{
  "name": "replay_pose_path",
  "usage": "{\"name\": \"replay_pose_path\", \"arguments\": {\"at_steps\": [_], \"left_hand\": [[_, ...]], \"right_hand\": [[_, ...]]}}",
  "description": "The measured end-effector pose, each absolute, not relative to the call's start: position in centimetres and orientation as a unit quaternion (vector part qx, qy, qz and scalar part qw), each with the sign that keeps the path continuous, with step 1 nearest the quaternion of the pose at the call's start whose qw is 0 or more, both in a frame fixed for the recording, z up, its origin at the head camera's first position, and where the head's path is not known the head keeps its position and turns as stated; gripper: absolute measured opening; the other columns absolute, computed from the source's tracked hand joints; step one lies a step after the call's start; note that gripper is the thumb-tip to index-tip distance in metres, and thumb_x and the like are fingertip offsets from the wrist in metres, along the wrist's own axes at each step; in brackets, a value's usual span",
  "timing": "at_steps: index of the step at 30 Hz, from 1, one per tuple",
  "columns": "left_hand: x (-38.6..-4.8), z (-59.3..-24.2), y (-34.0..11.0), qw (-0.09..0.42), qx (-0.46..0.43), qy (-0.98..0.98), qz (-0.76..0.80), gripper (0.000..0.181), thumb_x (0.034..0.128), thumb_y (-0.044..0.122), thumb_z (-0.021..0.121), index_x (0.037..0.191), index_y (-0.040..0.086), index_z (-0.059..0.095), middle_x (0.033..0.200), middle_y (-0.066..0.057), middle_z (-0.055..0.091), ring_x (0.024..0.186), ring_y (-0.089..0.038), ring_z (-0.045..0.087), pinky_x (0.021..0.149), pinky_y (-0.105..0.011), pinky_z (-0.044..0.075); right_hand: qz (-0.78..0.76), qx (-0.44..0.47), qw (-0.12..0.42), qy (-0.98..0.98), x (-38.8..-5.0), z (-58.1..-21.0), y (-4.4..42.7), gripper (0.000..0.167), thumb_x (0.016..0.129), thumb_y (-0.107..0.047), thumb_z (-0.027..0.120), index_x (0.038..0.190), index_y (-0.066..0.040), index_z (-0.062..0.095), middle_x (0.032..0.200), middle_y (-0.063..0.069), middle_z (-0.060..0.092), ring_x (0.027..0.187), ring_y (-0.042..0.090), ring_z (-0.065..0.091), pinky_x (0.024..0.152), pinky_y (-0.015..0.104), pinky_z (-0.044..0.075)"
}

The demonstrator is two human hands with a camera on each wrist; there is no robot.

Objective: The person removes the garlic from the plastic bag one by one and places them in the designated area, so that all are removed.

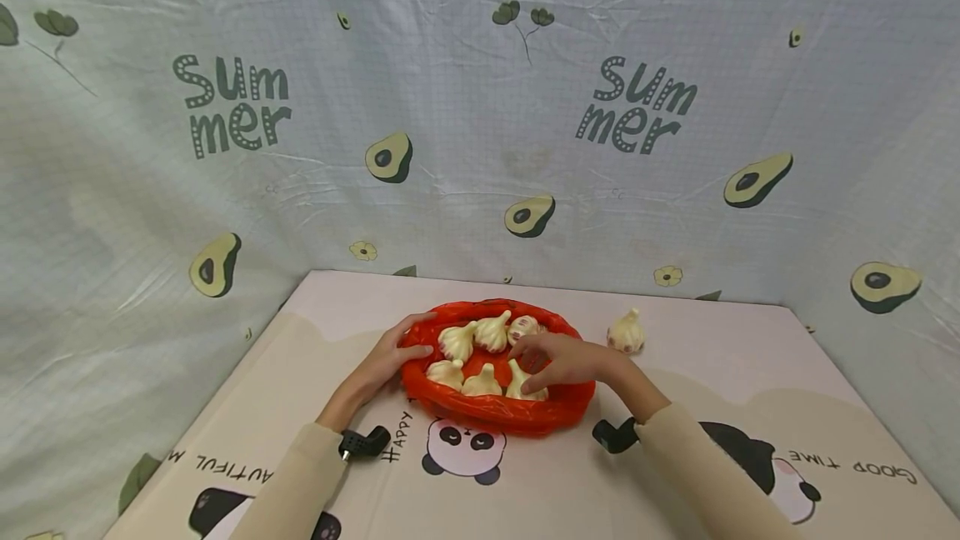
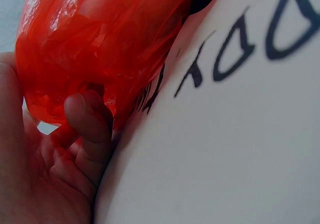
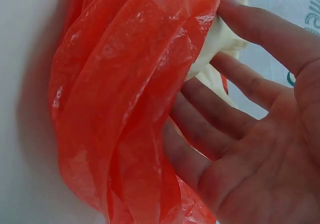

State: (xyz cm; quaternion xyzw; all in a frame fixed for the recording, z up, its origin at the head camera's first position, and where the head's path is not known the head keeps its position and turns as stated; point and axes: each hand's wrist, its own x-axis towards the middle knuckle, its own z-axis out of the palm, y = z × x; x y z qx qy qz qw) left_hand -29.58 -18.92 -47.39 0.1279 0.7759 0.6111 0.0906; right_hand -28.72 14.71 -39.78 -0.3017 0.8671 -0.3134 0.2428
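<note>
A red plastic bag (image 1: 491, 413) with its mouth rolled wide stands on the table, several garlic bulbs (image 1: 491, 332) inside. My left hand (image 1: 390, 352) holds the bag's left side, thumb over the rim; in the left wrist view its fingers bend against the red plastic (image 2: 100, 39). Over the bag's right side reaches my right hand (image 1: 558, 359), its thumb and fingers spread about the front right garlic bulb (image 1: 517, 377). In the right wrist view the fingers look fairly straight beside a pale bulb (image 3: 212, 44), partly hidden by the bag.
Another garlic bulb (image 1: 626, 332) sits on the table behind my right forearm, outside the bag. A printed cloth (image 1: 465, 90) hangs behind and at both sides. The pale table cover (image 1: 555, 490) carries panda prints and lettering.
</note>
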Motion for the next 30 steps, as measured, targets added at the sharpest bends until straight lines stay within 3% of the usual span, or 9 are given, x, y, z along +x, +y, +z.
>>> {"name": "replay_pose_path", "arguments": {"at_steps": [15, 21, 30], "left_hand": [[-29.65, -47.34, -18.86, 0.092, 0.129, 0.773, 0.615, 0.06, 0.0979, 0.018, 0.062, 0.155, 0.021, 0.044, 0.164, -0.014, 0.036, 0.147, -0.041, 0.04, 0.121, -0.058, 0.039], [-29.58, -47.26, -18.85, 0.091, 0.129, 0.771, 0.617, 0.06, 0.0978, 0.017, 0.062, 0.155, 0.02, 0.044, 0.164, -0.014, 0.036, 0.147, -0.041, 0.04, 0.121, -0.058, 0.037], [-29.51, -47.29, -18.95, 0.093, 0.122, 0.778, 0.61, 0.06, 0.0977, 0.019, 0.063, 0.155, 0.022, 0.044, 0.165, -0.013, 0.035, 0.149, -0.041, 0.038, 0.121, -0.059, 0.038]], "right_hand": [[-0.291, -0.299, 0.28, 0.865, -28.63, -39.66, 14.2, 0.045, 0.086, -0.025, 0.079, 0.126, -0.016, 0.063, 0.121, 0.002, 0.062, 0.118, 0.022, 0.054, 0.1, 0.047, 0.057], [-0.282, -0.312, 0.267, 0.867, -28.69, -39.36, 14.21, 0.044, 0.085, -0.025, 0.078, 0.125, -0.015, 0.063, 0.119, 0.003, 0.064, 0.116, 0.023, 0.056, 0.1, 0.047, 0.057], [-0.294, -0.312, 0.238, 0.872, -28.66, -39.26, 14.59, 0.052, 0.086, -0.026, 0.077, 0.133, -0.012, 0.061, 0.133, 0.007, 0.063, 0.126, 0.029, 0.056, 0.106, 0.054, 0.054]]}}
